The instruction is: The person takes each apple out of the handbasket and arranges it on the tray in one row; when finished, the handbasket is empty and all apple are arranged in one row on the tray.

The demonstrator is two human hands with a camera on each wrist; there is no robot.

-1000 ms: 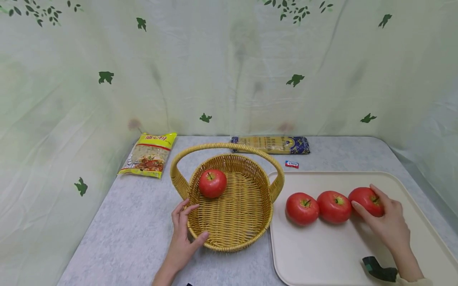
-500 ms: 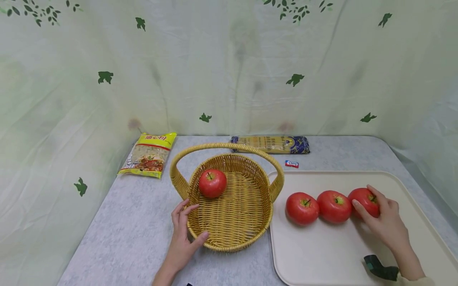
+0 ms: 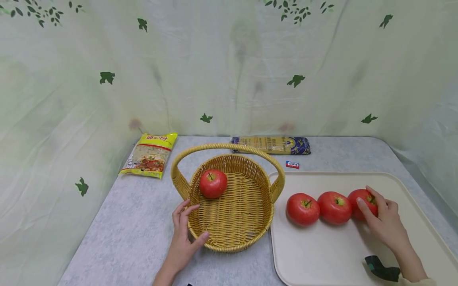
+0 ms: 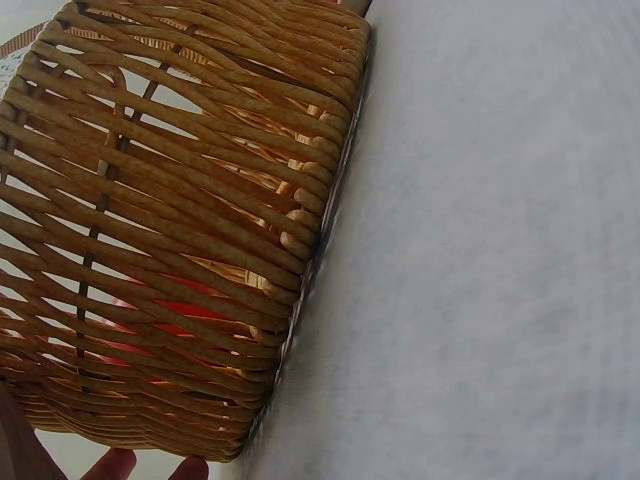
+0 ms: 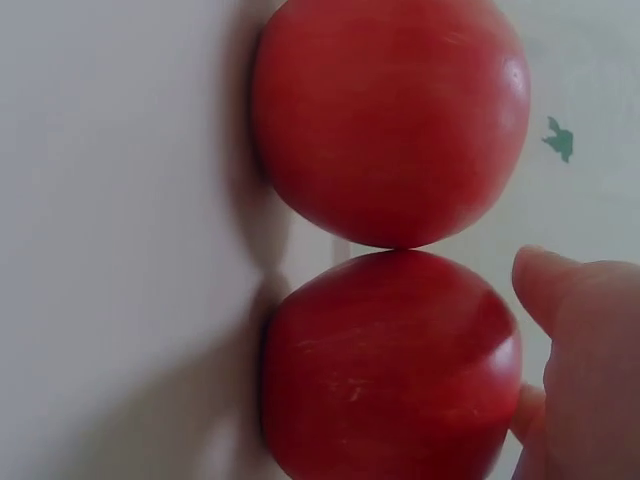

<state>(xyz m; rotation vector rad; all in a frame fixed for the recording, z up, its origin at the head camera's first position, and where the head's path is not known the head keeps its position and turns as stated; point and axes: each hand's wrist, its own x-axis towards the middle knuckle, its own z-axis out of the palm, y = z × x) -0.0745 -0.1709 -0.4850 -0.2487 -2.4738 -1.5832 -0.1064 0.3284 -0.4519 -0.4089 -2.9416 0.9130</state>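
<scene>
My right hand (image 3: 388, 225) curves thumb and fingers round the rightmost apple (image 3: 359, 194); my left hand (image 3: 182, 242), fingers spread, rests against the basket (image 3: 234, 224).

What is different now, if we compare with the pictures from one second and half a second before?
The right hand and the rightmost apple have shifted slightly left, toward the middle apple on the tray. Nothing was newly grasped or let go. The left hand, the basket and the apple inside stayed.

Pale leaf-printed sheeting (image 3: 200, 59) encloses a grey tabletop (image 3: 125, 226).
</scene>
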